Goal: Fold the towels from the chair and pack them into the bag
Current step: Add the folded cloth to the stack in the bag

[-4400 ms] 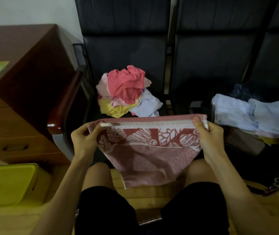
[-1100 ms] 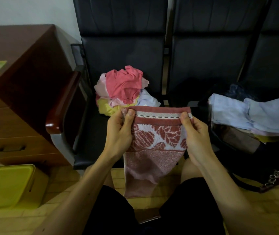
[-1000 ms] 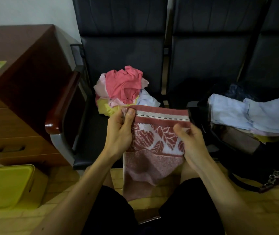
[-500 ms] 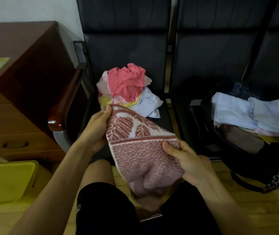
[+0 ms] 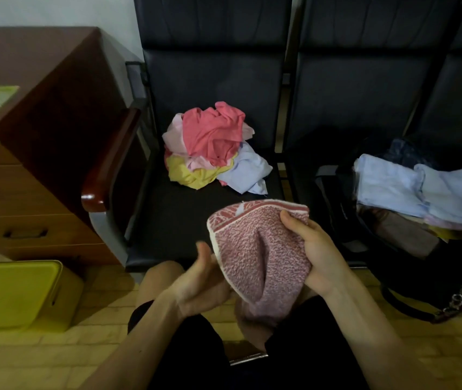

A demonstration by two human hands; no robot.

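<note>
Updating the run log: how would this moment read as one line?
step: folding pink towel | right hand: grips towel | left hand: blurred, at towel's edge | pile: on chair

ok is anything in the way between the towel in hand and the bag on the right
Nothing visible. The pink towel, held by the right hand, has open air across to the black bag. Folded pale blue towels already top the bag.

Black shorts (image 5: 196, 361), bare forearms (image 5: 364, 322), bare knees (image 5: 162, 280)
</note>
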